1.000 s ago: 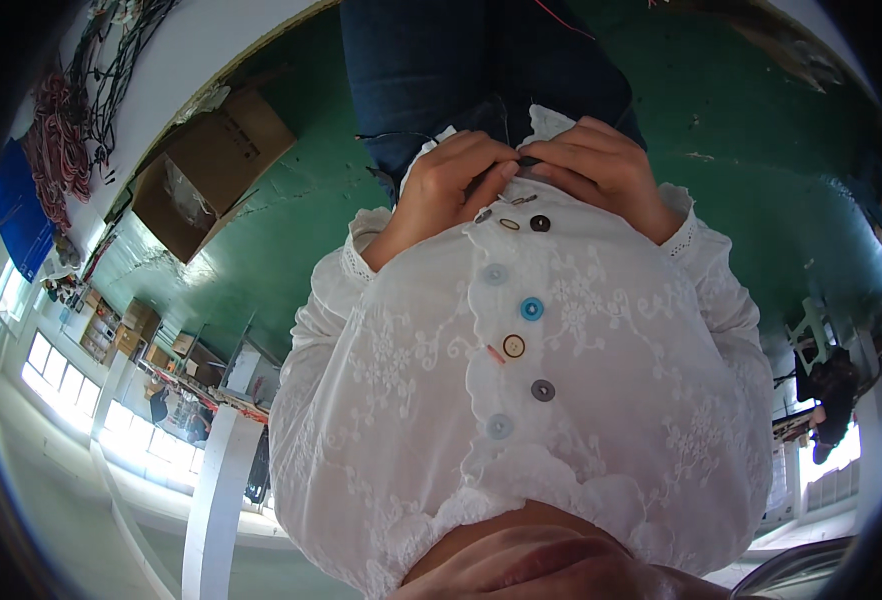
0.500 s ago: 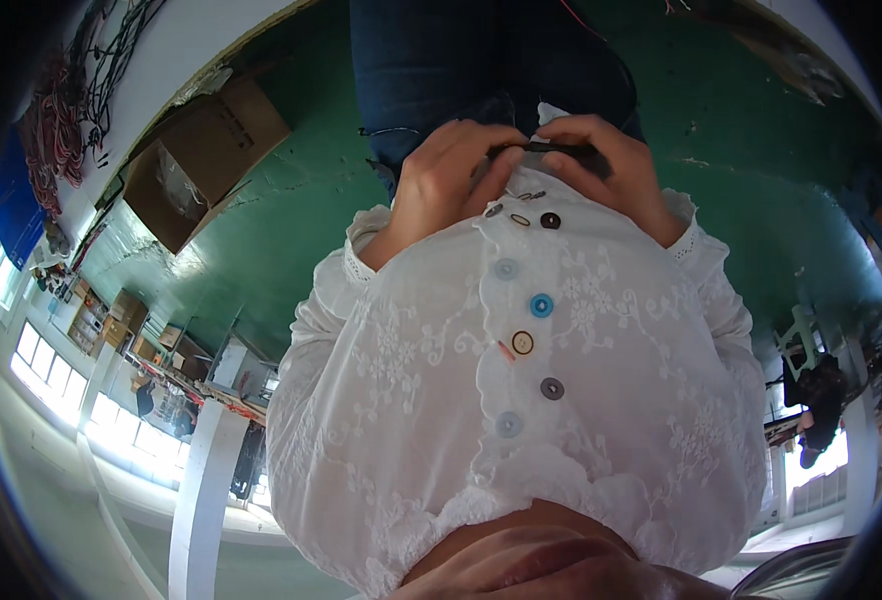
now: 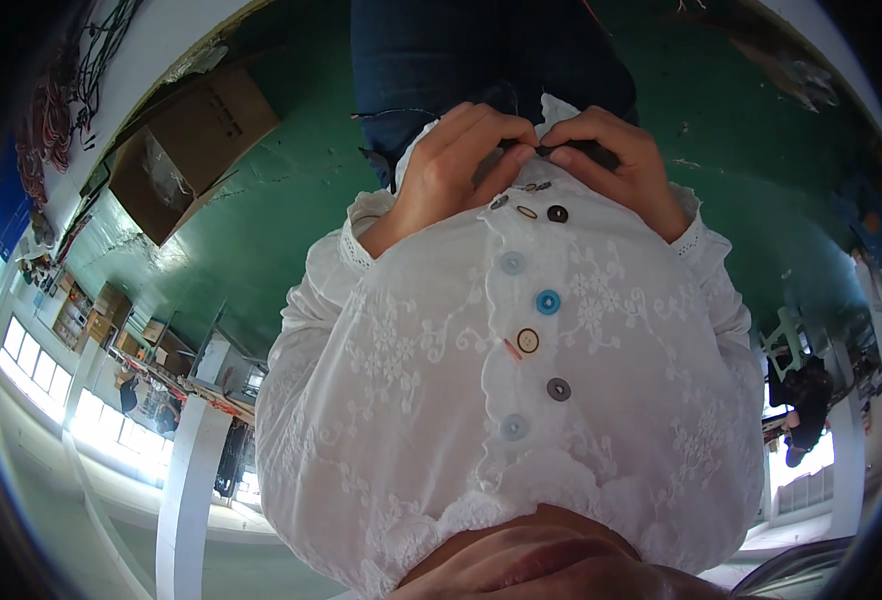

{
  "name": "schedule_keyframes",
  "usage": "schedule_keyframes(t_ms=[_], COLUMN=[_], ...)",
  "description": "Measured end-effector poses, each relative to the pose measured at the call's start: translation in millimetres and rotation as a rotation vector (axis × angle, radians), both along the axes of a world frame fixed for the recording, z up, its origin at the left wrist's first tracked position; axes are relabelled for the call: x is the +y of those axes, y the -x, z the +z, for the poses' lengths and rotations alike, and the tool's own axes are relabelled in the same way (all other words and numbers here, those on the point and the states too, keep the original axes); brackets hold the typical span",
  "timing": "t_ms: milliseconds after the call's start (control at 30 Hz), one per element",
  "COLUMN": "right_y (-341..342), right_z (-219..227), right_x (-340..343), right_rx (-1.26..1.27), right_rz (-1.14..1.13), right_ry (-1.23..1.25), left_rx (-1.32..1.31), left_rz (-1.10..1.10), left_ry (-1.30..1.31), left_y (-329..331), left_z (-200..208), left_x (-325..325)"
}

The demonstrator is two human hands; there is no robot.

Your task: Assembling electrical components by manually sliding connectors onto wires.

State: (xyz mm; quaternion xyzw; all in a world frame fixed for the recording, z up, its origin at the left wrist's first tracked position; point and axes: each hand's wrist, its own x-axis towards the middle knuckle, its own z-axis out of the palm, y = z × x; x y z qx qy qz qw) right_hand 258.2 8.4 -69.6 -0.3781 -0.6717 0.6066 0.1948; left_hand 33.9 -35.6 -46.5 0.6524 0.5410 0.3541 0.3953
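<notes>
Both hands meet in front of my waist, over the lower hem of my white embroidered blouse (image 3: 441, 340). A thin black cable (image 3: 543, 150) runs between the fingertips; its exact kind is hard to make out. My left hand (image 3: 451, 165) pinches one end of it between thumb and forefinger. The thumb and fingers of my right hand (image 3: 621, 165) close on its other side, where a thicker dark part shows under the fingers. A thin dark wire (image 3: 391, 112) sticks out to the left across my jeans (image 3: 411, 60).
An open cardboard box (image 3: 216, 125) with clear plastic inside stands on the green floor (image 3: 301, 190) to the left. Bundles of red and black cables (image 3: 46, 140) lie on a white table (image 3: 176, 35) at the far left. A white pillar (image 3: 189, 500) rises at the lower left.
My hands stay together on the black cable, with the fingertips slightly closer to each other. The view has shifted a little, so the box and pillar sit further left.
</notes>
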Motion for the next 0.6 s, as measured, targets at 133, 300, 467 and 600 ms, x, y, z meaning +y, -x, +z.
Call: schedule_keyframes(t_ms=[133, 300, 467, 600], right_y=[7.6, 16.1, 24.3, 27.3], right_z=[-0.4, -1.6, 6.7, 12.9], right_x=[-8.3, -19.5, -15.9, -11.7], right_rx=[0.05, 0.168, 0.029, -0.011], right_rz=[-0.116, -0.254, -0.269, -0.229], right_ry=[0.027, 0.161, -0.123, -0.276], left_rx=[0.003, -0.127, -0.173, -0.262], left_rz=[0.041, 0.149, 0.227, 0.3], left_ry=[0.035, 0.224, 0.313, 0.436], left_y=[-1.9, -2.5, -5.0, -6.5], left_z=[0.4, 1.1, 2.9, 0.2], left_x=[-2.5, -9.9, -11.3, -12.3])
